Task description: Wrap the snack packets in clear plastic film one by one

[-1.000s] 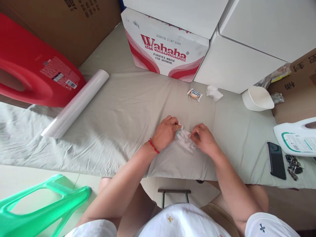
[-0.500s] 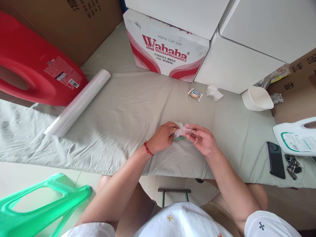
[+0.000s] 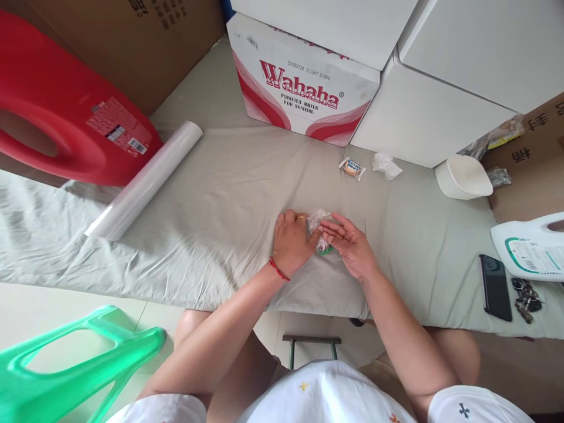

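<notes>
Curled shut, the left hand pinches a small film-wrapped bundle with a green edge, over the grey cloth. The right hand now lies open, its fingers straight against the film. A second ago both hands pressed the bundle flat on the cloth. Beyond the grip lie a wrapped sweet and crumpled plastic, and well off to its left a film roll.
</notes>
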`<state>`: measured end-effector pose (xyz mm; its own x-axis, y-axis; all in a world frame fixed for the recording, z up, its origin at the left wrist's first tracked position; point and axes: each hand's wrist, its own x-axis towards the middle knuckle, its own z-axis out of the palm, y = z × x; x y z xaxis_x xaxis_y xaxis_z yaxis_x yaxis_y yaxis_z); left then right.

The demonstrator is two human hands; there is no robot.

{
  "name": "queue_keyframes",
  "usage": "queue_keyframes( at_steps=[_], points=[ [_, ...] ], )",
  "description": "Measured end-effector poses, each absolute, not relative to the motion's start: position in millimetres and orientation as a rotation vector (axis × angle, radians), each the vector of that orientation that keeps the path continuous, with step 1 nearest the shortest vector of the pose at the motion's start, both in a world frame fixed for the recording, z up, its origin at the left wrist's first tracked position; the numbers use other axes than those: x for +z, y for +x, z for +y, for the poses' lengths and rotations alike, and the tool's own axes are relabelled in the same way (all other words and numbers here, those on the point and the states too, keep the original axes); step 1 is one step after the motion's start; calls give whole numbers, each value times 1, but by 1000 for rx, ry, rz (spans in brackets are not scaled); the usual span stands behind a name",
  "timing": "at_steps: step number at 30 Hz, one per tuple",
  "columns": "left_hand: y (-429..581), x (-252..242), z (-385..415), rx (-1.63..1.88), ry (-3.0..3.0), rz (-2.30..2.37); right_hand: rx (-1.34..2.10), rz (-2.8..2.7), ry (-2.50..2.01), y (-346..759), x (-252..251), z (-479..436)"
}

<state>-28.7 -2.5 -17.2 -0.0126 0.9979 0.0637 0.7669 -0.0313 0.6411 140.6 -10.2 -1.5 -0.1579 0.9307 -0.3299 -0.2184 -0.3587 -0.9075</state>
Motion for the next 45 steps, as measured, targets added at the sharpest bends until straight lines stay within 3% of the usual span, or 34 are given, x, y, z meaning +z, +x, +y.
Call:
queue_keyframes(
  at_steps=[4, 8, 13, 18, 22, 29, 35, 42, 45],
  points=[
    [-31, -18, -1, 591, 1947, 1759, 1495, -1039, -1292, 143, -6, -12],
    [-31, -12, -3, 799, 1834, 1561, 1248, -1116, -1487, 151, -5, -4],
    [-24, -8, -7, 1016, 1457, 1320, 1361, -1178, -1457, 140, -4, 1],
    [-18, -11, -6, 1124, 955, 1146, 1183, -1154, -1411, 124, -11, -6],
    [-16, -11, -6, 1208, 963, 1184, 1248, -1277, -1451, 128, -10, -9],
    [-14, -10, -12, 1127, 1340, 1453, 433, -1668, -1484, 140, 24, -28],
    [-11, -18, -14, 1110, 1541, 1525, 731, -1983, -1417, 140, 23, -24],
    [-10, -24, -19, 1156, 1803, 1488, 1439, -1558, -1384, 153, 9, -12],
    [-10, -19, -18, 1148, 1915, 1491, 1487, -1463, -1385, 157, 9, -11]
  ],
)
